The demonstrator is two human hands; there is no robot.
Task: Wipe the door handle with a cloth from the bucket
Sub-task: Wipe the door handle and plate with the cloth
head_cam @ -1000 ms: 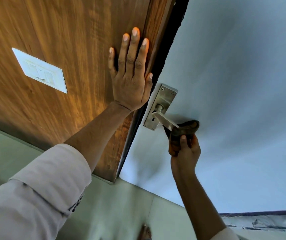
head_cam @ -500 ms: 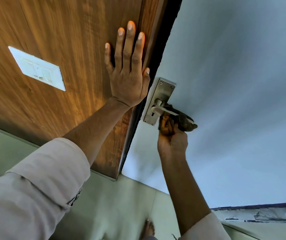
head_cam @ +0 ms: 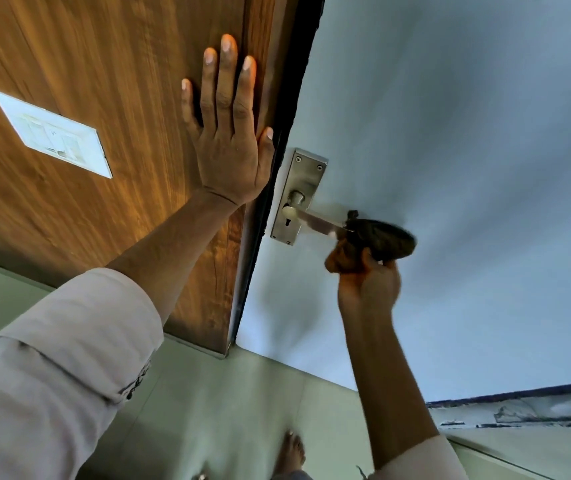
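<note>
Our right hand (head_cam: 368, 289) holds the cloth (head_cam: 379, 242) tight around the end of the handle (head_cam: 315, 221). Our left hand (head_cam: 230, 133) lies flat and open on the wood (head_cam: 86, 57).

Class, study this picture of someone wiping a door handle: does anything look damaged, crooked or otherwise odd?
Nothing about the door handle or cloth stands out. The one flaw is the strip at lower right, below the pale door, which looks chipped and peeling.

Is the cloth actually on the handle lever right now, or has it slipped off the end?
Touching. In the head view the cloth, bunched in the right hand, wraps over the outer end of the handle lever, with no gap between them.
</note>
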